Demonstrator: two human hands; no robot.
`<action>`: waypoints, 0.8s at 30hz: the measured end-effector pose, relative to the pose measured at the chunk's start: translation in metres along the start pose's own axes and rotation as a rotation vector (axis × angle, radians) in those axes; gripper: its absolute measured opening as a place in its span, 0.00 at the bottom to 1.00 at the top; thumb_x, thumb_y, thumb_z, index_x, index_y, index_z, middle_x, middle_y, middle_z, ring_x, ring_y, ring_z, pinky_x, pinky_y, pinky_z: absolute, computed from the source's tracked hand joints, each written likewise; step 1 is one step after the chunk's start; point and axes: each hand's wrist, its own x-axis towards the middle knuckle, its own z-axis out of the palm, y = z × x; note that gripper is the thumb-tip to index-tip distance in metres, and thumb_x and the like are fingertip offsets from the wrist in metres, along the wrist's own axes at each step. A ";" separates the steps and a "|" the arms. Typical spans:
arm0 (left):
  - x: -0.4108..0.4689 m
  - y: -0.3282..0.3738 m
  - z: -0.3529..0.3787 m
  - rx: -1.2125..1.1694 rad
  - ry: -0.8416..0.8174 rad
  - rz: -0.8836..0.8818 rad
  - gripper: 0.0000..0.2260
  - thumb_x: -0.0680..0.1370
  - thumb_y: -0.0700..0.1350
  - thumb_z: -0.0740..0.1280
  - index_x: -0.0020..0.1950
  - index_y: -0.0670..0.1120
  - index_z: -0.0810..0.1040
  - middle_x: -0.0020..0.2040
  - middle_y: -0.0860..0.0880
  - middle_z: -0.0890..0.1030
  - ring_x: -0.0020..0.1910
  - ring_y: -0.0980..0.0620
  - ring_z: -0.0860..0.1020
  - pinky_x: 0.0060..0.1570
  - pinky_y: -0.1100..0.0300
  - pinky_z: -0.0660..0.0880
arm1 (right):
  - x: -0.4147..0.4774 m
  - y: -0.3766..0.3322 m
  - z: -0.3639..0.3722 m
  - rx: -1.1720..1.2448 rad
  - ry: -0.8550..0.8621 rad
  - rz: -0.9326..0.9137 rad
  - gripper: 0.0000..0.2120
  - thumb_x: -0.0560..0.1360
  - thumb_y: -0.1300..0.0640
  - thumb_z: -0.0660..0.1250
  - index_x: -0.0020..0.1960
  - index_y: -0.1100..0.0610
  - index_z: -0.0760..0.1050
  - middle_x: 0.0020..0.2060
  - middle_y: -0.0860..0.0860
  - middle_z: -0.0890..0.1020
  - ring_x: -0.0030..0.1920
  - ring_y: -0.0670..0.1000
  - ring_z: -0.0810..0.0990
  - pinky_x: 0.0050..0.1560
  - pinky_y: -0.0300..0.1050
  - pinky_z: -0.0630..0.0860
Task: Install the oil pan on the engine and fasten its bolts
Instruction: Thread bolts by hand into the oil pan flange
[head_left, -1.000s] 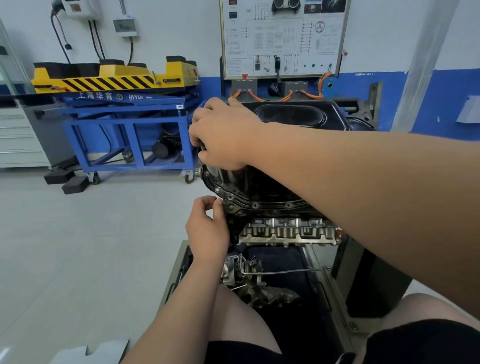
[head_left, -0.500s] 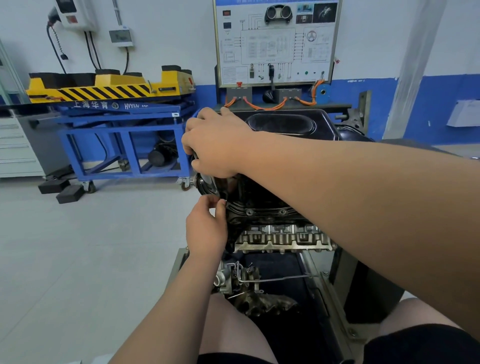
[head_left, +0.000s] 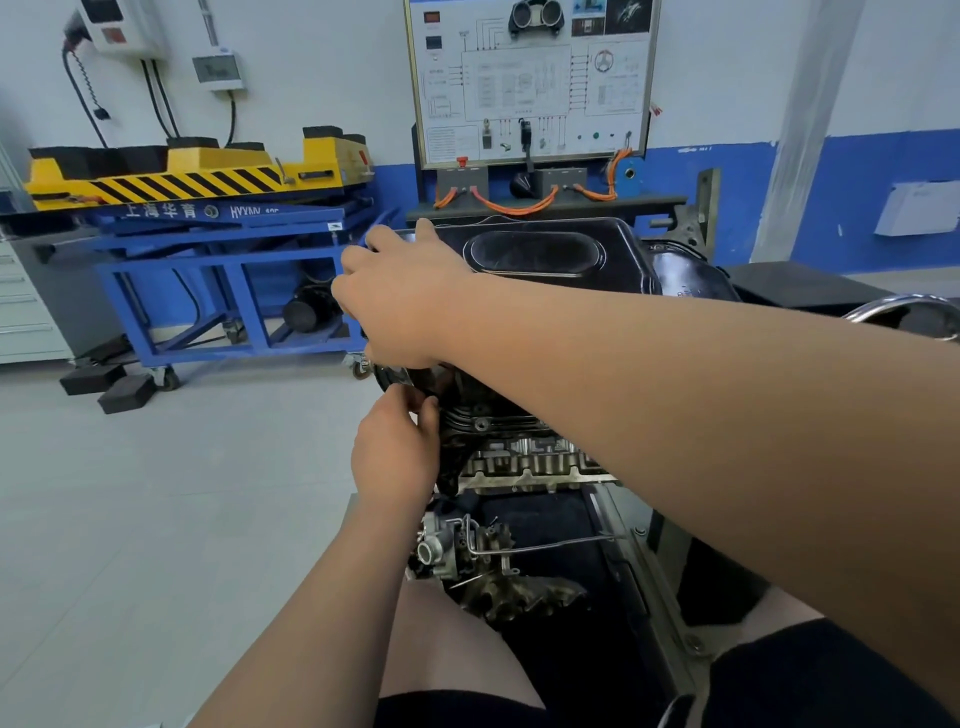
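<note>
The black oil pan (head_left: 540, 254) lies on top of the upturned engine (head_left: 519, 457), which is mounted on a stand. My right arm reaches across from the right, and my right hand (head_left: 400, 301) grips the pan's left end with curled fingers. Below it, my left hand (head_left: 395, 452) is at the left corner of the pan's flange (head_left: 483, 421). Its thumb and fingertips pinch a bolt there, which the fingers mostly hide. Other bolt heads show along the flange's near side.
Loose engine parts (head_left: 483, 561) lie in the stand's dark tray under the engine. A blue lift cart with a yellow striped top (head_left: 208, 234) stands at the left, with black blocks (head_left: 124, 392) on the floor. A wiring training board (head_left: 530, 78) stands behind the engine.
My left hand has risen a little and closed in on the flange corner. My right hand has kept its hold on the pan's left end.
</note>
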 end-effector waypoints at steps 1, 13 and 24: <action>0.000 -0.001 0.000 0.001 -0.003 -0.007 0.07 0.78 0.49 0.63 0.46 0.47 0.75 0.44 0.51 0.81 0.42 0.47 0.78 0.40 0.52 0.75 | -0.001 0.000 0.000 0.004 -0.001 0.001 0.16 0.76 0.54 0.60 0.64 0.53 0.69 0.64 0.53 0.68 0.67 0.58 0.62 0.64 0.70 0.60; -0.001 -0.002 0.001 -0.163 0.035 -0.138 0.05 0.77 0.49 0.66 0.42 0.49 0.76 0.39 0.54 0.81 0.33 0.54 0.76 0.32 0.61 0.67 | 0.002 0.001 -0.003 0.004 -0.012 0.030 0.17 0.77 0.55 0.60 0.65 0.54 0.69 0.64 0.53 0.68 0.67 0.58 0.62 0.64 0.72 0.59; -0.003 -0.008 0.009 -0.208 0.052 -0.050 0.04 0.76 0.49 0.69 0.45 0.50 0.80 0.47 0.54 0.81 0.44 0.53 0.76 0.44 0.59 0.69 | 0.001 -0.001 -0.001 -0.005 -0.007 0.026 0.17 0.76 0.55 0.59 0.65 0.53 0.68 0.63 0.53 0.68 0.67 0.58 0.61 0.65 0.72 0.58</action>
